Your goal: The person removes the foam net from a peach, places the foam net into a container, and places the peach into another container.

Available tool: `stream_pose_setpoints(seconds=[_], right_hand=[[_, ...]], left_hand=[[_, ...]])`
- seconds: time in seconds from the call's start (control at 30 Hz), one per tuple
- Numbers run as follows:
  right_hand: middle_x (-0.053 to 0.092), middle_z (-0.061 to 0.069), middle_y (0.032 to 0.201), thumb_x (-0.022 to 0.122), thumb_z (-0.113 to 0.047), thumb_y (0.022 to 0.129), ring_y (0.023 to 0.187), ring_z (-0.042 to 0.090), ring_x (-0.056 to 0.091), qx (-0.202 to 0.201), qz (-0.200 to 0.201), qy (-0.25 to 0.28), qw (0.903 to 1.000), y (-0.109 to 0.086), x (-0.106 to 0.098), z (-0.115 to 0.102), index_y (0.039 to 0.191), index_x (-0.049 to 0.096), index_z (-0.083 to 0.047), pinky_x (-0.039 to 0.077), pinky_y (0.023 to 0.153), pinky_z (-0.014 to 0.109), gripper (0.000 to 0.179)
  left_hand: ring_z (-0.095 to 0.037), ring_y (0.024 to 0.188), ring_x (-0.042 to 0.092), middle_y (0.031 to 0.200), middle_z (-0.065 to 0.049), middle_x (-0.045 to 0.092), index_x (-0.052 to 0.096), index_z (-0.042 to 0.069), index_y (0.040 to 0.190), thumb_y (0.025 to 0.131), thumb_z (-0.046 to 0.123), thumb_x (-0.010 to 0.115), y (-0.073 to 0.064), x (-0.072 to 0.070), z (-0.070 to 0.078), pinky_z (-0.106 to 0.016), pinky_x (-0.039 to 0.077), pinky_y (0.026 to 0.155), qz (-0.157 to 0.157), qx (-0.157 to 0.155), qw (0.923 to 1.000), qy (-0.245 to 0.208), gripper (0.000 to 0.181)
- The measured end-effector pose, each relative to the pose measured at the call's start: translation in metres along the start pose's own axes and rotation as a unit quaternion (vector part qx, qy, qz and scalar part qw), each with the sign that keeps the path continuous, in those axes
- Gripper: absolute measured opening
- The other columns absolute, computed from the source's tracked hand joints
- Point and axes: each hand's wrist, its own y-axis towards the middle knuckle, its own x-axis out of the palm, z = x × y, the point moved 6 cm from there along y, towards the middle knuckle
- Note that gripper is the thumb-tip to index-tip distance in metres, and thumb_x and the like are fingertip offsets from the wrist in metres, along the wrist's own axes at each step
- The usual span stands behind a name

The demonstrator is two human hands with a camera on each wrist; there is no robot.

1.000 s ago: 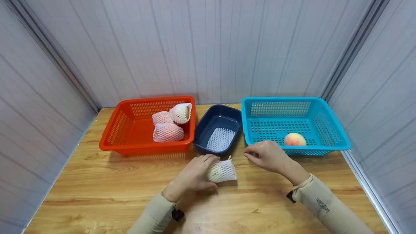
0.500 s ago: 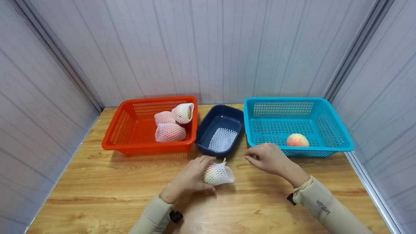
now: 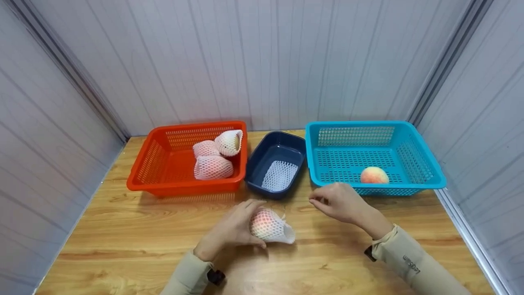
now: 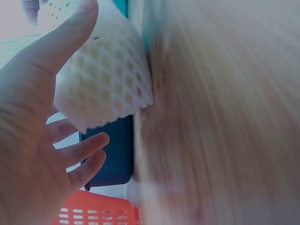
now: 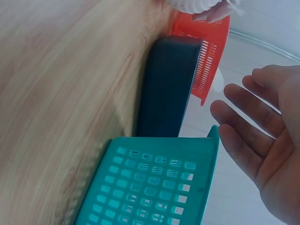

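Drawn a little away from the navy tray (image 3: 282,152), the left hand (image 3: 234,228) and its netted peach (image 3: 264,225) now sit farther toward the person than they did a second ago. I also see the fruit turned, with more of its pink side facing the head view. Meanwhile the right hand (image 3: 342,203) has hardly shifted.

Both hands are apart, one on each side of the tray's near end. I have the left with thumb and fingers curved round the netted peach, just in front of the tray; the netting's loose end trails off to the right. I cannot tell whether the fruit bears on the table (image 3: 135,246). My right wrist view shows the right hand with loosely bent fingers, holding nothing. It lies right of the tray's near end, close to the blue basket (image 3: 356,137); whether it touches the rim, I cannot tell.

Inside the tray I see a flat white net (image 3: 280,176) toward the near end. Right of the tray, the blue basket holds a bare peach (image 3: 374,175). Left of it, the red basket (image 3: 180,189) holds three wrapped fruits (image 3: 213,167), bunched on the tray's side.
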Motion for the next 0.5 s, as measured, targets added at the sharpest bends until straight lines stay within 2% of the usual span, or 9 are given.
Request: stream_pose_setpoints(seconds=[0.17, 0.3, 0.5], right_hand=[[0.064, -0.011, 0.072, 0.070, -0.017, 0.088, 0.062, 0.001, 0.055, -0.011, 0.011, -0.004, 0.9999, -0.003, -0.005, -0.005, 0.086, 0.074, -0.015, 0.049, 0.056, 0.023, 0.005], [0.067, -0.010, 0.076, 0.070, -0.018, 0.088, 0.065, 0.001, 0.057, -0.013, 0.024, -0.014, 0.9995, -0.008, -0.007, -0.011, 0.088, 0.074, -0.015, 0.051, 0.058, 0.023, 0.005], [0.070, -0.006, 0.084, 0.074, -0.016, 0.085, 0.072, 0.007, 0.064, -0.027, 0.059, -0.012, 0.9978, -0.009, -0.013, -0.026, 0.091, 0.074, -0.013, 0.054, 0.063, 0.027, 0.007]], left_hand=[[-0.021, 0.123, 0.047, 0.138, -0.003, 0.048, 0.041, 0.009, 0.144, 0.056, 0.058, 0.087, -0.009, 0.000, 0.000, -0.044, 0.036, 0.105, 0.003, -0.014, 0.9998, -0.010, 0.110], [-0.022, 0.125, 0.046, 0.138, -0.004, 0.048, 0.041, 0.008, 0.143, 0.058, 0.061, 0.085, -0.015, -0.002, 0.003, -0.044, 0.036, 0.105, 0.008, -0.010, 0.9999, -0.004, 0.110], [-0.023, 0.127, 0.045, 0.140, -0.003, 0.047, 0.041, 0.011, 0.144, 0.059, 0.060, 0.085, -0.024, -0.011, 0.006, -0.045, 0.036, 0.105, 0.027, -0.011, 0.9996, 0.007, 0.108]])
